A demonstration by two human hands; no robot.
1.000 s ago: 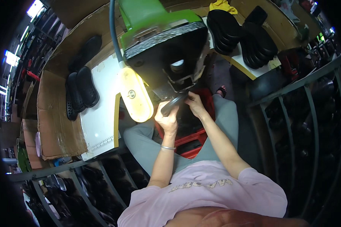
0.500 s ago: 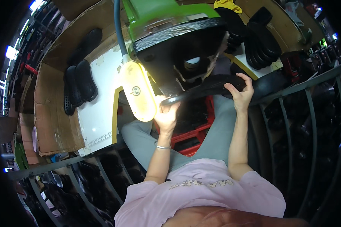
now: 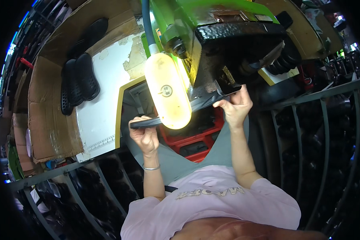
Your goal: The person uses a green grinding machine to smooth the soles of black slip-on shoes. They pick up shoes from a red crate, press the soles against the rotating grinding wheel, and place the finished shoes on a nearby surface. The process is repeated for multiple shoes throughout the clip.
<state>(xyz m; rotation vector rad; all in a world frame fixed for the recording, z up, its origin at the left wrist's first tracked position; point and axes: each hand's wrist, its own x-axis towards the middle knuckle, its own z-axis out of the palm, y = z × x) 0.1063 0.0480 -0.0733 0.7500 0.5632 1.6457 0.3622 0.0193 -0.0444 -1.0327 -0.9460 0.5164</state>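
Black sole [image 3: 147, 123], left hand [image 3: 146, 140], right hand [image 3: 237, 110], fingers [image 3: 223, 105] pinching it, red crate [image 3: 184, 141] below, contents unclear

The black sole [image 3: 204, 102] looks smooth and rubbery, the green machine casing [image 3: 212, 9] glossy, the cardboard [image 3: 48, 120] matt and creased.

A long, oval, pale-yellow plastic lamp [image 3: 169, 92] glares at center, its right side nearly burnt out, brightening the white, yellow-edged worktop [image 3: 104, 84] — while a muted sheen grazes the long, flat black piece [image 3: 146, 123]. Bluish-white strip lights [image 3: 12, 50] flare at upper left. Fisheye distortion bows the grey metal railing [image 3: 48, 174] — corners fall to black, and shadow swallows background detail.
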